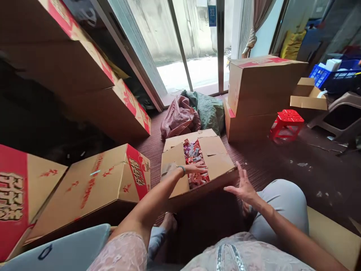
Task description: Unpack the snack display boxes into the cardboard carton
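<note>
A cardboard box (pixel 216 160) stands in front of me with its top flaps partly folded in. Through the gap between the flaps shows a heap of small red and silver wrapped packets (pixel 194 151). My left hand (pixel 195 169) lies flat over the packets with its fingers stretched out to the right. At the box's right front corner is my right hand (pixel 244 186), open, thumb and fingers spread. Its fingertips are at or very near the cardboard; whether they touch it I cannot tell.
Printed cartons (pixel 98 177) stand at my left, with more stacked behind. Beyond the box lie a pink sack (pixel 180 117) and a green sack (pixel 210 113) by the glass door. Tall cartons (pixel 262 90), a red stool (pixel 288 124) and a blue crate (pixel 323 77) are at the right.
</note>
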{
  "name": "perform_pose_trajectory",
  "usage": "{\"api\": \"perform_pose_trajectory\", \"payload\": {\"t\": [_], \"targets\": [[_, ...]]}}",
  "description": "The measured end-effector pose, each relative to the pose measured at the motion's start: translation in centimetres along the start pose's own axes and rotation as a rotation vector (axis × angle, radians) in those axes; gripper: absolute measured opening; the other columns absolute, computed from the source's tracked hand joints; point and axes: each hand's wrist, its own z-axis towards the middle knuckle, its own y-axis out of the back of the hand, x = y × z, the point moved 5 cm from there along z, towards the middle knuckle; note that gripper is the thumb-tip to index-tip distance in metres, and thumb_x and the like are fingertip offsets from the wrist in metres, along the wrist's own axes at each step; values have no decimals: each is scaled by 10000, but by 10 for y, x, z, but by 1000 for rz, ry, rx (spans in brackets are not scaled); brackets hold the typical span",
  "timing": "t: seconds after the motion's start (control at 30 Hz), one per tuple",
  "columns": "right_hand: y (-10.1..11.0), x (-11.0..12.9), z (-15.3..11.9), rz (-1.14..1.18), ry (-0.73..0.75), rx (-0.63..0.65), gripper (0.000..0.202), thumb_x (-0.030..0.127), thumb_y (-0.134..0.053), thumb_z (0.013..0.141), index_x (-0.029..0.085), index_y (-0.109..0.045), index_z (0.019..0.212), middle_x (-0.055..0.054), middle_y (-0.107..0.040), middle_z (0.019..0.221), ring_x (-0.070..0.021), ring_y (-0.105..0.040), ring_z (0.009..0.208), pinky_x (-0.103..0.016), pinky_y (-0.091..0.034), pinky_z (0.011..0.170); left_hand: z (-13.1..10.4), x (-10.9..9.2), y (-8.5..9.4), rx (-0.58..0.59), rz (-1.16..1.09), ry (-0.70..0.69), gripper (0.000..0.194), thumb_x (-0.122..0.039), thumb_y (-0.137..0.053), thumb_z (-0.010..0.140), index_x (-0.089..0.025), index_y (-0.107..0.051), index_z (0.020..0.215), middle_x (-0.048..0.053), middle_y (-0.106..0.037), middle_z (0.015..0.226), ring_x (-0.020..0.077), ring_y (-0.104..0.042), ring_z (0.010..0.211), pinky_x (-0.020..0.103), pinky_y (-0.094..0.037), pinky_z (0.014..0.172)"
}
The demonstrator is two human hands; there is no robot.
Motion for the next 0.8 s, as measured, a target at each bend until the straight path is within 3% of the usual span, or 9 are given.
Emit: {"api": "perform_pose_trajectory", "payload": {"t": [0.1, 0.2, 0.27, 0.3, 0.4, 0.47, 0.57, 0.67, 0.8], "targets": [[-38, 5, 20, -413, 103, -234, 1070, 684, -866, 730, 296, -439, 1631, -172, -412, 1474, -418, -469, 1397, -621, -410, 1183, -31, -3, 56, 21, -75, 14, 710, -632, -498, 992, -129, -640, 1472, 128, -712, 1421, 255, -713, 1249, 344, -535, 1099], [-59, 9, 51, -637, 69, -309, 822, 607, -779, 891, 299, -496, 1598, -169, -426, 1416, -384, -482, 1321, -581, -400, 1149, -79, -16, 82, -500, 59, 64, 746, -622, -513, 1026, -131, -532, 1587, 177, -566, 1591, 316, -539, 1475, 454, -392, 1272], [-65, 8, 79, -700, 15, -228, 785, 599, -763, 917, 321, -498, 1602, -161, -449, 1393, -366, -478, 1298, -535, -394, 1123, -109, -29, 54, -781, 244, 91, 752, -597, -556, 1028, -142, -499, 1623, 187, -401, 1710, 355, -301, 1627, 535, -208, 1356], [-67, 6, 93, -718, -24, -174, 797, 614, -769, 912, 330, -497, 1605, -158, -461, 1385, -363, -474, 1292, -516, -393, 1107, -116, -33, 27, -787, 308, 117, 719, -591, -592, 1017, -190, -531, 1611, 174, -348, 1741, 378, -207, 1658, 596, -121, 1360], [-74, -6, 125, -768, -144, -34, 855, 676, -767, 895, 328, -482, 1622, -169, -484, 1398, -368, -465, 1293, -485, -384, 1057, -100, -14, -62, -525, 296, 314, 697, -555, -681, 987, -317, -513, 1621, 141, -217, 1795, 412, -113, 1674, 698, -47, 1322], [-79, -17, 136, -806, -201, 25, 891, 683, -753, 906, 307, -438, 1651, -191, -491, 1428, -373, -463, 1306, -477, -377, 1036, -78, 13, -101, -413, 200, 499, 686, -514, -601, 1044, -315, -403, 1670, 152, -128, 1809, 401, -89, 1678, 716, -90, 1308], [-84, -37, 148, -870, -212, 99, 845, 658, -755, 918, 272, -482, 1618, -210, -518, 1439, -374, -464, 1327, -477, -370, 1033, -44, 50, -120, -405, 95, 663, 653, -485, -485, 1095, -300, -311, 1697, 157, -91, 1811, 382, -65, 1683, 721, -104, 1300], [-78, -51, 172, -857, -106, 128, 535, 584, -690, 986, 236, -686, 1392, -173, -580, 1354, -324, -507, 1277, -455, -364, 1047, -27, 70, -124, -441, 80, 677, 671, -525, -493, 1084, -305, -323, 1695, 156, -126, 1809, 383, -70, 1683, 732, -85, 1297], [-55, -56, 249, -709, -64, -127, 387, 474, -530, 1070, 198, -748, 1233, -164, -582, 1355, -292, -513, 1255, -430, -378, 1063, -28, 76, -132, -455, 116, 666, 689, -524, -544, 1063, -294, -358, 1685, 166, -151, 1803, 389, -92, 1680, 737, -80, 1295]]}}
